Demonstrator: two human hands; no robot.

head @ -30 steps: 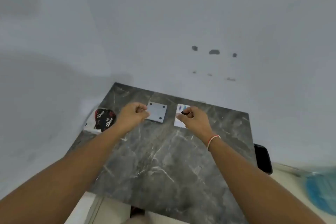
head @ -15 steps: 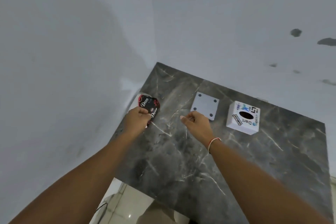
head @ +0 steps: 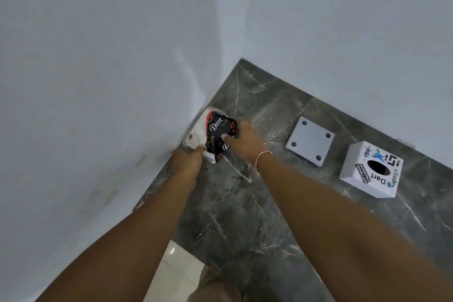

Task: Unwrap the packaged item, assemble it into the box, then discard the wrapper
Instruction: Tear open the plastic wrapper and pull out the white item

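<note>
Surface: dark grey marble-patterned table (head: 245, 216), set into a wall corner.
Left corner: black Dove packet (head: 218, 133) on white wrapping.
Middle: flat grey square plate (head: 310, 140).
Right: white stickered box (head: 371, 169), round hole on top.

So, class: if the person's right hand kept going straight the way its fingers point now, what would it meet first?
The right hand points left toward the corner and already touches the black Dove package. Beyond that lies the white wrapper, then probably the wall; depth is unclear.
</note>
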